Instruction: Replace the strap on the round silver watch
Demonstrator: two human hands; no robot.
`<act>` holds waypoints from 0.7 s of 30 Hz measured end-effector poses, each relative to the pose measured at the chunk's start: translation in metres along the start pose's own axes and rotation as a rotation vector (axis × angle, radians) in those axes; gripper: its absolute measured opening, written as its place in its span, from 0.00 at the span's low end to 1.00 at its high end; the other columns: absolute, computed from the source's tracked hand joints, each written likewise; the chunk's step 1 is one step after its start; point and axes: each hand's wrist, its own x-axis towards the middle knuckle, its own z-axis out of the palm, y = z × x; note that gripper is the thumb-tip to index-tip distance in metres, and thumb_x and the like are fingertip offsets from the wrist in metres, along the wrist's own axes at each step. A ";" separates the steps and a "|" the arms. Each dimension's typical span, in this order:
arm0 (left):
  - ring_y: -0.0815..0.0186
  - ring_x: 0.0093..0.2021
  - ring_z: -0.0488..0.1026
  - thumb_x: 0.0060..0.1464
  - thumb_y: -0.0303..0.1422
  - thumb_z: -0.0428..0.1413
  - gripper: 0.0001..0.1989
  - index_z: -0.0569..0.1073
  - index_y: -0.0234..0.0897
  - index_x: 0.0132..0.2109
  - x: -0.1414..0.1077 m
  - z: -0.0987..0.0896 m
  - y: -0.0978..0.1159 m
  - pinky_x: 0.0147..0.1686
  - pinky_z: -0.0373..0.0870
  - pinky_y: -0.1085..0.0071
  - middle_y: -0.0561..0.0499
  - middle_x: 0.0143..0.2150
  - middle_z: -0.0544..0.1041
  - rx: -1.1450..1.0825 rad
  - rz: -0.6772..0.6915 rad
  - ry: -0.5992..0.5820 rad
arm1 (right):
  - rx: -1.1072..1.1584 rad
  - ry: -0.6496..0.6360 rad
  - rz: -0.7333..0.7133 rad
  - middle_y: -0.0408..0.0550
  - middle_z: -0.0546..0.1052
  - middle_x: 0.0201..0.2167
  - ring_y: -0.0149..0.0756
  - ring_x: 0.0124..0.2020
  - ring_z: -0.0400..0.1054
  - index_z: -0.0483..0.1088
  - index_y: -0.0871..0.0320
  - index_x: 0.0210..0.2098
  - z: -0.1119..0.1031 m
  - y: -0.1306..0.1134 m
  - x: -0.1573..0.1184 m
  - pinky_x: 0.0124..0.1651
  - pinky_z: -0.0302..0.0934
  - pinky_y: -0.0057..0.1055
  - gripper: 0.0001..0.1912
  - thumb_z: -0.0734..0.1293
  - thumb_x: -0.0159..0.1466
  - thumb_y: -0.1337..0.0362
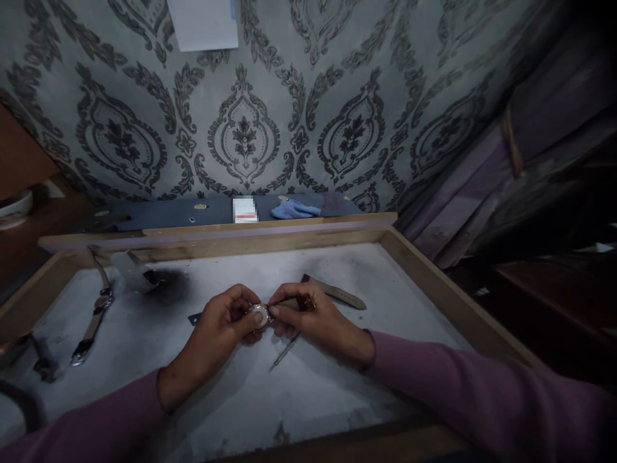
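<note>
A wristwatch with a pale round face is held up between my two hands. My left hand grips it from the left, thumb lying over the face. My right hand pinches the strap end at the right edge of the watch; the exact contact is covered by fingers. Out from under the right hand points a thin metal tool; whether it is held or lies on the tray, I cannot tell. A tan strap piece with holes shows beyond that hand. A dark strap end peeks out left of the left hand.
A wood-rimmed tray with a light bottom surrounds the work. At its left lie another wristwatch, a grey stand-like piece and dark straps. Behind the far rim are a blue cloth and a small white box.
</note>
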 end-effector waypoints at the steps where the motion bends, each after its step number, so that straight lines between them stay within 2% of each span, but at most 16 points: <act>1: 0.70 0.25 0.70 0.49 0.38 0.61 0.11 0.69 0.35 0.34 0.000 0.000 0.000 0.25 0.65 0.74 0.55 0.25 0.72 0.033 0.026 0.008 | -0.006 0.001 -0.002 0.41 0.72 0.17 0.28 0.19 0.67 0.71 0.61 0.29 0.000 0.000 -0.001 0.24 0.62 0.25 0.08 0.70 0.56 0.62; 6: 0.69 0.26 0.67 0.50 0.34 0.58 0.07 0.69 0.37 0.31 -0.003 -0.002 0.002 0.27 0.61 0.73 0.55 0.23 0.71 0.204 0.096 0.007 | -0.060 -0.022 -0.056 0.40 0.71 0.17 0.28 0.19 0.66 0.72 0.61 0.29 -0.001 0.001 -0.006 0.24 0.61 0.25 0.09 0.70 0.56 0.61; 10: 0.68 0.27 0.67 0.50 0.33 0.58 0.06 0.68 0.37 0.30 -0.004 -0.002 0.000 0.27 0.60 0.73 0.55 0.24 0.70 0.233 0.098 -0.021 | -0.072 -0.029 -0.082 0.40 0.71 0.16 0.27 0.18 0.65 0.72 0.61 0.29 0.000 0.006 -0.009 0.23 0.60 0.25 0.09 0.69 0.57 0.60; 21: 0.69 0.25 0.65 0.53 0.31 0.56 0.03 0.68 0.37 0.33 -0.009 -0.002 -0.002 0.24 0.61 0.74 0.56 0.25 0.68 0.310 0.111 0.001 | -0.042 -0.011 -0.106 0.40 0.72 0.15 0.28 0.17 0.66 0.72 0.61 0.28 0.003 0.019 -0.007 0.24 0.62 0.25 0.08 0.69 0.57 0.61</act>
